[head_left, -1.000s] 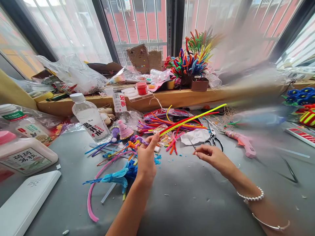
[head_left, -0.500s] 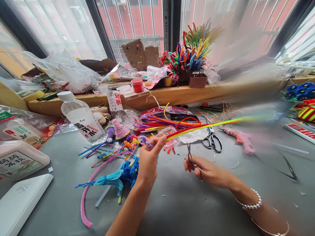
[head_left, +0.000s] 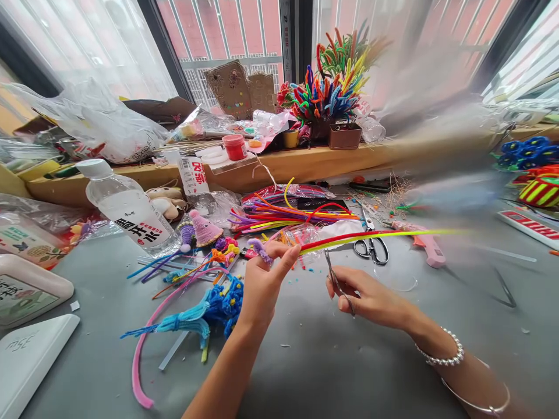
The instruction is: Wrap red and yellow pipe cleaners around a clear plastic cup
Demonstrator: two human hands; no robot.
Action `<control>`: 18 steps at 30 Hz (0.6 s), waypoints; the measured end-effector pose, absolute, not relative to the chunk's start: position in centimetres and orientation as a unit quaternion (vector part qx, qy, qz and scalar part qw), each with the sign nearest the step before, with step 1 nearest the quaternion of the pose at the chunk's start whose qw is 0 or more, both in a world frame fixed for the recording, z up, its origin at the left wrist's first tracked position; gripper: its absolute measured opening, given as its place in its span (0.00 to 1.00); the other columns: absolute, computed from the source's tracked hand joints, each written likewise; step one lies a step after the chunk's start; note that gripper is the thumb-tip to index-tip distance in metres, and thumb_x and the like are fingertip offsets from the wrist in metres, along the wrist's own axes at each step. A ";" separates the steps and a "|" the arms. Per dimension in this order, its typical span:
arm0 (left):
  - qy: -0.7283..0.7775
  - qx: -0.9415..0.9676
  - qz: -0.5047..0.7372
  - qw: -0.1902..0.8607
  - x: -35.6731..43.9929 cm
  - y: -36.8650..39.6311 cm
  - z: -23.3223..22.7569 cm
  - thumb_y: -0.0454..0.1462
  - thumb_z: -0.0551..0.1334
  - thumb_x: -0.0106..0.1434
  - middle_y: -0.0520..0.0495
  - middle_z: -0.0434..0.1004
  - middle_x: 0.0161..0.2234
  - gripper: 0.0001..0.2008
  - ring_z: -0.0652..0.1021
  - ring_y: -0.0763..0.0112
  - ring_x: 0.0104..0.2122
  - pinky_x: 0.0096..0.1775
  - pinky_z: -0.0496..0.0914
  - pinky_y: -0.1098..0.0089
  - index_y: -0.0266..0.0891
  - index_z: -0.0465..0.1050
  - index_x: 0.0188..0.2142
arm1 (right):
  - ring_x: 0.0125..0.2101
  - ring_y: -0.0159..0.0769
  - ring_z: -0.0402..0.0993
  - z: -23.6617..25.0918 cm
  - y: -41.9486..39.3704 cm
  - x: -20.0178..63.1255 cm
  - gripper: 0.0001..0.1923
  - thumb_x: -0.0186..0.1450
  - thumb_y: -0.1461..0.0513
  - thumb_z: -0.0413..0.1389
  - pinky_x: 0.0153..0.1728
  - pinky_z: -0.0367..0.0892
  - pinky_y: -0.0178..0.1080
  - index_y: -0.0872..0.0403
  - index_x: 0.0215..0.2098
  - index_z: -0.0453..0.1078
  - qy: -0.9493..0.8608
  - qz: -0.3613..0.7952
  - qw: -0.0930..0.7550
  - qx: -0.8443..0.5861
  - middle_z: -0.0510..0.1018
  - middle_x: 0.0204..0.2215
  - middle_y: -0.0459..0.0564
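Pinched between thumb and fingers, my left hand (head_left: 266,285) grips a few long pipe cleaners (head_left: 362,236), red and yellow, that stretch out to the right and blur at the far end. A purple curled pipe cleaner (head_left: 261,250) shows beside the left fingers. My right hand (head_left: 371,295) is closed round a small pair of scissors (head_left: 334,279), whose blades point up just under the pipe cleaners near the left thumb. Left of my left hand lies a bundle of blue pipe-cleaner flowers (head_left: 222,305) with light-blue stems.
Loose pipe cleaners (head_left: 271,215) lie in a heap behind the hands. Larger scissors (head_left: 373,247) and a pink glue gun (head_left: 430,247) lie to the right. A water bottle (head_left: 131,209), a crocheted pink hat (head_left: 205,228) and a long pink strip (head_left: 138,372) are at left.
The scissors have risen toward the pipe cleaners and now sit closer to my left thumb. The pipe cleaners' far end has dropped toward level. The whole view has shifted slightly.
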State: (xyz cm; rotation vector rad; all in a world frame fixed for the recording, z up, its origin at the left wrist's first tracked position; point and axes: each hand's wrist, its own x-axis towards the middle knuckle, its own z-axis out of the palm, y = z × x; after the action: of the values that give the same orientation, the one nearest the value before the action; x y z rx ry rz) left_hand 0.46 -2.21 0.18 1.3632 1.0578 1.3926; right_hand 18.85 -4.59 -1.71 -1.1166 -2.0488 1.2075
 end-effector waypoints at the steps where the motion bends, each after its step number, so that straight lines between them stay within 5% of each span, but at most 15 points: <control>1: 0.429 0.553 0.560 0.443 0.5 -2.2 0.2 0.39 0.63 0.52 0.53 0.67 0.22 0.10 0.67 0.74 0.27 0.33 0.61 0.74 0.38 0.68 0.19 | 0.23 0.27 0.54 -1.7 -4.6 18.9 0.30 0.53 0.37 0.42 0.24 0.53 0.32 0.55 0.27 0.60 -0.750 0.448 0.255 -0.414 0.63 0.22 0.43; 18: 0.442 0.565 0.536 0.445 0.6 -2.2 0.2 0.40 0.63 0.50 0.52 0.69 0.23 0.10 0.69 0.73 0.27 0.36 0.62 0.71 0.38 0.69 0.18 | 0.22 0.26 0.52 -2.3 -4.2 19.3 0.26 0.54 0.39 0.46 0.21 0.50 0.32 0.55 0.24 0.57 -0.703 0.511 0.282 -0.407 0.59 0.20 0.41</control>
State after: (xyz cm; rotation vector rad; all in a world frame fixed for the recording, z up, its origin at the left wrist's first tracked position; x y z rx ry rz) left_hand 0.56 -2.23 0.17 1.4008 1.0949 1.3284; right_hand 19.27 -4.20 -2.27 -1.0896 -1.8830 1.3694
